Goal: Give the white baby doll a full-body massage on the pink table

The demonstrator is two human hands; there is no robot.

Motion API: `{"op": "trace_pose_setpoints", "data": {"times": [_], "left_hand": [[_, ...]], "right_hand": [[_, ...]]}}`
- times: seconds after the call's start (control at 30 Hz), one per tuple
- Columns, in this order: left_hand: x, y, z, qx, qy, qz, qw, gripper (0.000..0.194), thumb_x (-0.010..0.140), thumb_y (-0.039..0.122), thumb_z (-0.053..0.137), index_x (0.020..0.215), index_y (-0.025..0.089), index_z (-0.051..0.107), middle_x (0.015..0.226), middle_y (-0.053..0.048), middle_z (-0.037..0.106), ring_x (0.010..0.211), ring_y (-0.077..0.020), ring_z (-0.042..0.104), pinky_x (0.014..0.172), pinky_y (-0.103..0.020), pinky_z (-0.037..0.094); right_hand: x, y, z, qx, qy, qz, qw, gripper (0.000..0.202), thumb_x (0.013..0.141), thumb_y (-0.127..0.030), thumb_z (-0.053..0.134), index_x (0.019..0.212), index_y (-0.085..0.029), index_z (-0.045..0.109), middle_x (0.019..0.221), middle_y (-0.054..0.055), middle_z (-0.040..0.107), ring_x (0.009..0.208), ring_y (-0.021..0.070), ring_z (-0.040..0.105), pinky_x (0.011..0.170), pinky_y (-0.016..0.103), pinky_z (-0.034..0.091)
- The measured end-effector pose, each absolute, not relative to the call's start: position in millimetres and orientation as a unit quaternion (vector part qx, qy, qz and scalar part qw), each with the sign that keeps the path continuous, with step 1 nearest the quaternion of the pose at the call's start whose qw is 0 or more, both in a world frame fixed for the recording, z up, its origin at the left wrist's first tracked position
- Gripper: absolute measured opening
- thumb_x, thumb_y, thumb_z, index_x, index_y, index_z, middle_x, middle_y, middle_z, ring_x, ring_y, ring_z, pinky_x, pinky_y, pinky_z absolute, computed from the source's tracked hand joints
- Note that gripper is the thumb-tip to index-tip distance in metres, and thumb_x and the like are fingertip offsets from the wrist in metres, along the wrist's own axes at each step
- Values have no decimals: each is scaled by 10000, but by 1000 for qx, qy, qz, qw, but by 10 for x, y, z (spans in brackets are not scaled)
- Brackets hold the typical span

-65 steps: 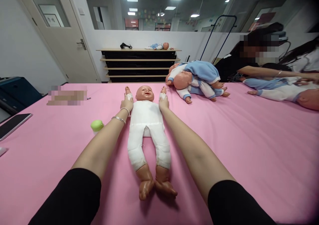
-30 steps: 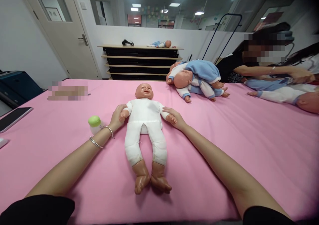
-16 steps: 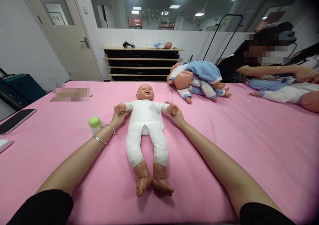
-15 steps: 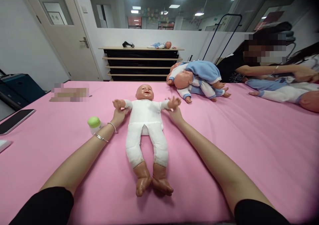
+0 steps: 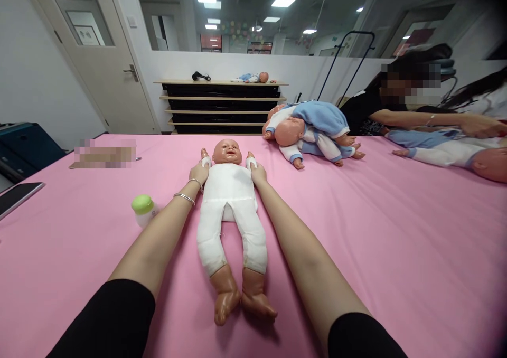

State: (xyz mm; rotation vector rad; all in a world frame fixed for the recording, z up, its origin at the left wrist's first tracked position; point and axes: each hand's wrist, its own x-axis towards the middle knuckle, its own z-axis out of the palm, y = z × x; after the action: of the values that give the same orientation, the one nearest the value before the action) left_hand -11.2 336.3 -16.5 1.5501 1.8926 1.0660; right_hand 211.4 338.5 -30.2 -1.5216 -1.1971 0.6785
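Observation:
A baby doll (image 5: 228, 185) with a white cloth body lies on its back, its head away from me and its bare brown feet towards me. My left hand (image 5: 199, 173) is closed round the doll's arm on the left, whose small hand points up beside the head. On the other side my right hand (image 5: 259, 174) grips the doll's other arm, with the thumb against the white sleeve. Part of each doll arm is hidden by my fingers. Left of my left forearm stands a small white jar (image 5: 143, 210) with a green lid.
The pink table cover (image 5: 356, 252) spreads under everything. Dolls in blue and white clothes (image 5: 312, 128) lie piled at the back right. Further right, a co-worker's arm (image 5: 428, 118) reaches over another doll (image 5: 447, 147). A phone (image 5: 18, 197) lies at the left edge.
Both my hands have moved inward, bringing the doll's arms from spread sideways to upright, close beside its head. The view has shifted slightly.

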Motion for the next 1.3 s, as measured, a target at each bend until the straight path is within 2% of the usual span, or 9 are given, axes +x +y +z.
{"op": "trace_pose_setpoints", "data": {"times": [0.17, 0.33, 0.43, 0.57, 0.67, 0.77, 0.93, 1.13, 1.3], "left_hand": [[-84, 3458, -91, 556, 703, 360, 259, 591, 775, 673, 394, 903, 169, 676, 941, -203, 675, 972, -387, 600, 820, -469, 426], [-100, 3305, -150, 589, 698, 348, 211, 584, 839, 604, 310, 1176, 196, 557, 1078, -159, 648, 1019, -359, 584, 817, -447, 426], [-134, 3196, -217, 583, 696, 371, 197, 566, 874, 507, 302, 1282, 138, 437, 1109, -190, 622, 1008, -354, 588, 794, -441, 434], [-211, 3100, -290, 590, 669, 397, 214, 536, 897, 432, 301, 1340, 130, 332, 1200, -174, 574, 1046, -307, 578, 821, -404, 442], [-291, 3059, -358, 596, 600, 462, 267, 538, 884, 379, 375, 1356, 145, 267, 1295, -156, 504, 1130, -252, 532, 905, -368, 420], [-367, 3018, -436, 581, 532, 520, 330, 577, 828, 334, 477, 1328, 146, 260, 1261, -165, 518, 1084, -221, 553, 899, -356, 432], [-477, 2862, -507, 607, 473, 536, 347, 580, 661, 258, 613, 1201, 151, 430, 1166, -128, 570, 1017, -226, 569, 892, -362, 445], [-611, 2614, -470, 690, 430, 493, 309, 457, 650, 247, 559, 1101, 167, 552, 1173, -72, 586, 1067, -219, 547, 951, -349, 412], [-621, 2551, -459, 697, 453, 471, 296, 443, 688, 328, 579, 1088, 139, 583, 1108, -79, 619, 1040, -232, 559, 950, -361, 418]], "right_hand": [[2122, 3445, -309, -651, -499, 283, 498, 256, 810, -333, 475, 910, -170, 644, 873, 71, 679, 855, 234, 613, 852, 377, 451], [2101, 3328, -350, -643, -501, 251, 522, 361, 844, -371, 414, 1085, -169, 590, 1082, 96, 641, 1015, 234, 578, 923, 354, 419], [2113, 3257, -382, -602, -488, 250, 580, 488, 845, -353, 397, 1291, -158, 428, 1320, 104, 495, 1195, 202, 479, 992, 315, 380], [2161, 3191, -440, -536, -461, 294, 644, 653, 750, -268, 491, 1358, -105, 317, 1429, 132, 349, 1290, 192, 381, 1039, 305, 342], [2206, 3107, -494, -485, -477, 337, 651, 630, 688, -264, 544, 1283, -112, 407, 1350, 136, 453, 1202, 210, 476, 1002, 331, 389], [2263, 2993, -530, -445, -493, 372, 648, 542, 625, -273, 600, 1143, -144, 503, 1178, 103, 590, 1049, 212, 569, 919, 352, 455], [2389, 2788, -523, -447, -505, 395, 624, 509, 526, -257, 680, 1012, -166, 561, 1020, 69, 644, 922, 218, 598, 819, 366, 499], [2483, 2554, -490, -431, -577, 361, 592, 275, 636, -289, 604, 879, -166, 642, 972, 72, 654, 960, 225, 585, 896, 394, 457], [2499, 2440, -482, -431, -598, 363, 570, 190, 616, -259, 614, 781, -187, 673, 944, 61, 660, 958, 211, 592, 918, 388, 446]]}}
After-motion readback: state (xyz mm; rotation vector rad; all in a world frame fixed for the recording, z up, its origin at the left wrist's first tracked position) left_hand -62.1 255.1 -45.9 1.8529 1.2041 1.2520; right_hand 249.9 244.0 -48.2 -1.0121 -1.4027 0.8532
